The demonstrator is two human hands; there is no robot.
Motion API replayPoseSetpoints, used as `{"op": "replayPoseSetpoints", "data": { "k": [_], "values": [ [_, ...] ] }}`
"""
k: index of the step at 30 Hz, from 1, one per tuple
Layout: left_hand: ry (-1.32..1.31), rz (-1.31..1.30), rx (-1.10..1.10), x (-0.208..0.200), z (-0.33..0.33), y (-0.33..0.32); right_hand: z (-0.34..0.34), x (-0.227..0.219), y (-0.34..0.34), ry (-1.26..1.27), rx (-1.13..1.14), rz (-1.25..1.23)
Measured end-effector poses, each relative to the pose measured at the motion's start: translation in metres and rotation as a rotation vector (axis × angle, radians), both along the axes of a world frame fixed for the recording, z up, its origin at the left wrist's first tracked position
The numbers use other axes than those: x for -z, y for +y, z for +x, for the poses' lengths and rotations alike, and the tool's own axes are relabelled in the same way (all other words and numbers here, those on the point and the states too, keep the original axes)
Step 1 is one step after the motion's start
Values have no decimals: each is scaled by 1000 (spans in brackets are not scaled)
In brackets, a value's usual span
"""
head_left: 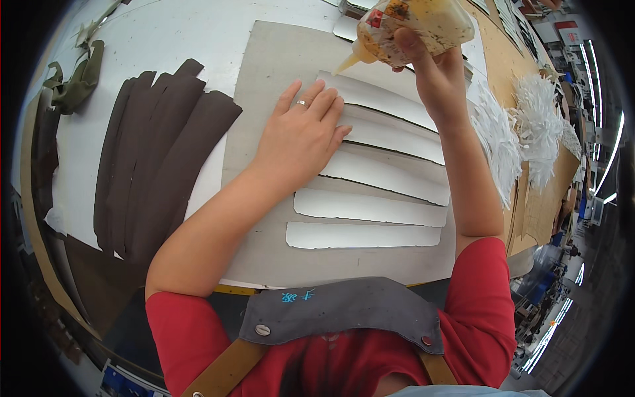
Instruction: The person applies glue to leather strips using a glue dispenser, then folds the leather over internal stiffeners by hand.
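My right hand (pixel 440 83) is wrapped round a squeeze bottle (pixel 433 26) of yellowish contents, its sides stained. The bottle is tipped over, and its pale pointed nozzle (pixel 350 61) aims down and left, just above the end of the farthest white strip (pixel 380 96). My left hand (pixel 301 129), a ring on one finger, lies flat with fingers stretched over the left ends of the far strips. Several white strips with dark edges fan out one below another, the nearest white strip (pixel 364 235) lying apart from my hands. Under them is a grey board (pixel 264 258).
Long dark brown pieces (pixel 159 159) lie overlapped on the white tabletop (pixel 178 40) at the left. An olive cloth strip (pixel 78 83) is at the far left edge. White shredded bundles (pixel 493 135) sit right of my right arm, by brown cardboard (pixel 496 40).
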State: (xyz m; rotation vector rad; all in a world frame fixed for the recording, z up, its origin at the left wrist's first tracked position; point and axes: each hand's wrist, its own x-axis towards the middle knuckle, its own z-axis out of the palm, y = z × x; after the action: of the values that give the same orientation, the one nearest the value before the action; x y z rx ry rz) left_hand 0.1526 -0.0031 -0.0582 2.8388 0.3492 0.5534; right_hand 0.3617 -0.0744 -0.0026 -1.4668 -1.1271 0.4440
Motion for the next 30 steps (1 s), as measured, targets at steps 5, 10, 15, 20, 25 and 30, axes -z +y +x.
{"op": "replayPoseSetpoints", "data": {
  "k": [5, 10, 15, 20, 25, 30],
  "values": [
    [10, -3, 2, 0, 1, 1, -9, 2, 13, -1, -44, 57],
    [12, -4, 12, 0, 1, 2, -9, 6, 16, -116, -62, 65],
    [22, -12, 12, 0, 1, 2, -12, 11, 16, -157, -65, 86],
    [4, -21, 7, 1, 1, 1, -1, 9, 2, -233, -66, -6],
    [10, 1, 2, -1, 0, 2, 8, 5, -23, -343, -3, -12],
    [23, 12, 15, -1, 1, 2, 11, 0, -46, -357, 86, -4]
  ]
}}
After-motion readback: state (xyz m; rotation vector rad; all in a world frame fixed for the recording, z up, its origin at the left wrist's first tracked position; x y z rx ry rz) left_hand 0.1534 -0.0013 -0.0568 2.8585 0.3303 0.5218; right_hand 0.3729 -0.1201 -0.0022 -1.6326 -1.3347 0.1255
